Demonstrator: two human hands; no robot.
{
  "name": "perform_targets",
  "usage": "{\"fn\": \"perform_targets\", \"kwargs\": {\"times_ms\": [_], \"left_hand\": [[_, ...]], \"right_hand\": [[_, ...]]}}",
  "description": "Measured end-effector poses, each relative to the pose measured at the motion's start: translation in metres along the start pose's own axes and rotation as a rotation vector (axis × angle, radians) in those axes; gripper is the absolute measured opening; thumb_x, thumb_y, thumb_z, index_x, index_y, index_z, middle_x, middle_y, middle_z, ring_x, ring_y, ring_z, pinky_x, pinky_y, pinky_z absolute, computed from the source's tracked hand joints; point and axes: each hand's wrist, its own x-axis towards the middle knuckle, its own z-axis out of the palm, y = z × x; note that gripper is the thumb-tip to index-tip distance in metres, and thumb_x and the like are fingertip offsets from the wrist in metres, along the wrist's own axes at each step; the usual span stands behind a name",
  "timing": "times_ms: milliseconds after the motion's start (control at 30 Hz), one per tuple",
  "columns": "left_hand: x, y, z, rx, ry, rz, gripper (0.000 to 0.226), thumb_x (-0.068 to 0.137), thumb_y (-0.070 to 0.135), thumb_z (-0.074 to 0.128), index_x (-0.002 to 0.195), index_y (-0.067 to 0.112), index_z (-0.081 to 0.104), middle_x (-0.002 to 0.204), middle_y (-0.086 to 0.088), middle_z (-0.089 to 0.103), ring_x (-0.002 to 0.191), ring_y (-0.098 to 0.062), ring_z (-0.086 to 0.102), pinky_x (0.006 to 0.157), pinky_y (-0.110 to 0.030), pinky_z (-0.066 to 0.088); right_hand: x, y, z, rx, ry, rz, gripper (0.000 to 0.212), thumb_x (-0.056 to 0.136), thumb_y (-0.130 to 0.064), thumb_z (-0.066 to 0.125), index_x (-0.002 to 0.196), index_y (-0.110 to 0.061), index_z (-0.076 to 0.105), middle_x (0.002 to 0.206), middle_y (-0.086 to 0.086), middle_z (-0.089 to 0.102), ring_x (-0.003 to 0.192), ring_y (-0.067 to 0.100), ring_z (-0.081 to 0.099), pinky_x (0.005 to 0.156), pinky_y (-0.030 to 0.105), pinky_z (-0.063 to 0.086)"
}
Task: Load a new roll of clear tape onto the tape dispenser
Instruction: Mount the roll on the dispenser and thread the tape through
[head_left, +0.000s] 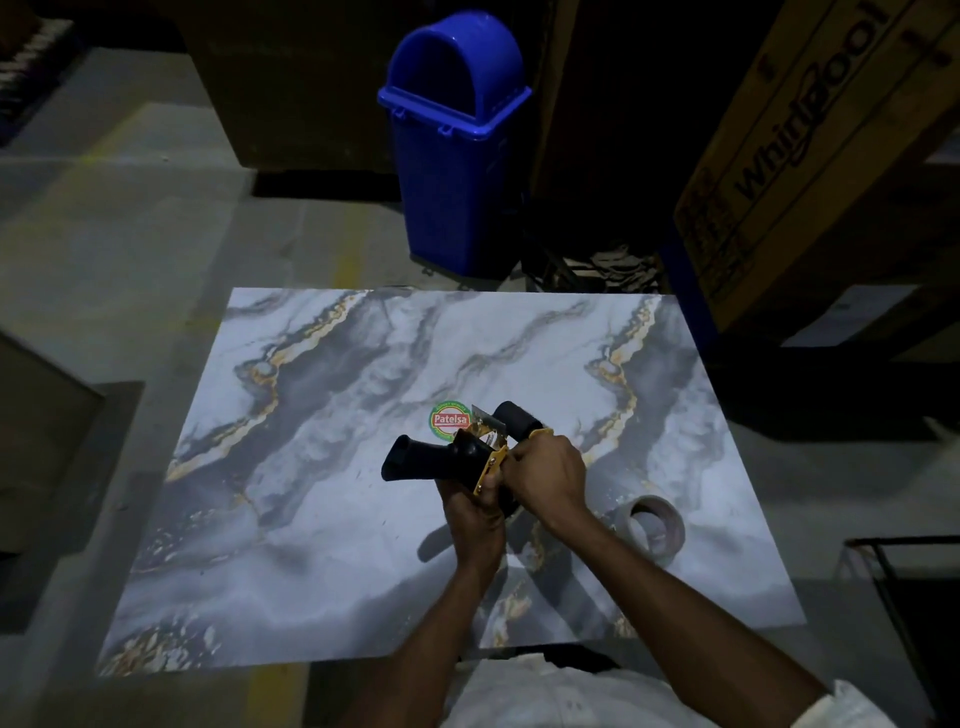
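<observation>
Both hands, left (475, 512) and right (545, 475), grip the tape dispenser (457, 457) above the marble slab (311, 467), tape roll (655, 525) nearby.

Single head-worn wide-angle view, looking forward and steeply down from above, close over a marbled surface (322, 467), both forearms reaching in from the bottom edge, blue bin (452, 150) and cardboard boxes (810, 156) beyond the far edge

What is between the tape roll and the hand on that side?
Nothing: in the head view only bare marble tabletop separates the tape roll from the right hand, which holds the dispenser.
</observation>
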Motion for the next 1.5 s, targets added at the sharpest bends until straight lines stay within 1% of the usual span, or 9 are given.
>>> {"fn": "perform_targets", "kwargs": {"times_ms": [267,400,533,700,1133,1233,1300,1400,1500], "left_hand": [[-0.004,-0.013,-0.007,0.029,0.034,-0.062,0.086,0.086,0.079,0.06,0.143,0.016,0.051,0.133,-0.003,0.066,0.125,-0.006,0.064,0.105,-0.026,0.049],[-0.002,0.001,-0.007,-0.032,0.001,-0.079,0.087,0.082,0.073,0.07,0.14,0.013,0.046,0.125,0.006,0.067,0.111,0.007,0.069,0.09,-0.012,0.053],[0.006,-0.004,-0.017,-0.095,-0.061,-0.135,0.077,0.084,0.046,0.08,0.148,0.018,0.047,0.131,-0.006,0.073,0.119,-0.025,0.072,0.088,-0.032,0.062],[0.005,-0.002,-0.024,-0.108,-0.077,-0.2,0.044,0.098,0.037,0.071,0.138,0.036,0.052,0.126,0.007,0.076,0.119,-0.017,0.072,0.092,-0.031,0.061],[0.003,-0.001,-0.032,-0.099,-0.133,-0.251,0.053,0.095,0.044,0.075,0.139,0.028,0.049,0.131,-0.004,0.071,0.119,-0.026,0.072,0.093,-0.042,0.063],[-0.009,0.01,-0.051,0.35,0.105,-0.142,0.05,0.082,0.044,0.088,0.111,0.03,0.051,0.099,0.003,0.064,0.092,-0.023,0.069,0.065,-0.018,0.05],[-0.018,0.021,-0.065,0.706,0.161,0.204,0.047,0.077,0.04,0.093,0.089,0.033,0.048,0.077,0.006,0.054,0.072,-0.019,0.056,0.061,-0.019,0.036],[0.01,0.062,-0.073,1.029,-0.119,0.821,0.04,0.075,0.043,0.089,0.094,0.016,0.066,0.092,-0.002,0.064,0.091,-0.024,0.057,0.081,-0.034,0.039],[0.065,0.116,-0.056,1.51,-0.561,0.683,0.07,0.065,0.056,0.087,0.117,0.014,0.066,0.121,-0.006,0.066,0.122,-0.031,0.058,0.098,-0.042,0.039]], "right_hand": [[-0.005,-0.002,0.005,-0.21,-0.005,-0.159,0.017,0.084,-0.017,0.059,0.083,-0.01,0.074,0.09,0.012,0.073,0.086,0.033,0.071,0.072,0.034,0.052],[0.001,-0.006,0.001,-0.301,0.004,-0.337,0.013,0.081,-0.011,0.062,0.087,-0.009,0.073,0.094,0.013,0.073,0.085,0.036,0.07,0.074,0.036,0.053],[0.01,-0.012,-0.004,-0.448,-0.091,-0.45,0.015,0.085,-0.018,0.062,0.094,-0.01,0.07,0.101,0.012,0.07,0.087,0.036,0.068,0.069,0.033,0.046],[0.012,-0.016,-0.001,-0.321,-0.046,-0.487,0.022,0.082,-0.025,0.064,0.094,-0.006,0.068,0.113,0.009,0.059,0.088,0.038,0.065,0.067,0.031,0.032],[0.022,-0.013,-0.002,-0.291,-0.014,-0.43,0.013,0.08,-0.027,0.061,0.079,-0.016,0.054,0.079,0.011,0.068,0.073,0.034,0.065,0.058,0.028,0.031],[0.023,-0.012,0.001,-0.351,-0.005,-0.467,0.019,0.082,-0.027,0.061,0.091,-0.01,0.059,0.089,0.015,0.069,0.082,0.039,0.067,0.061,0.03,0.032],[0.024,-0.013,0.001,-0.361,-0.005,-0.487,0.021,0.085,-0.026,0.061,0.095,-0.007,0.061,0.095,0.017,0.067,0.087,0.041,0.067,0.063,0.031,0.033],[0.028,-0.014,0.001,-0.368,-0.001,-0.499,0.02,0.087,-0.028,0.06,0.09,-0.008,0.061,0.095,0.016,0.067,0.089,0.039,0.067,0.064,0.032,0.034],[0.028,-0.014,0.005,-0.346,-0.002,-0.521,0.017,0.085,-0.028,0.06,0.086,-0.011,0.057,0.092,0.015,0.068,0.085,0.038,0.067,0.062,0.031,0.034]]}}
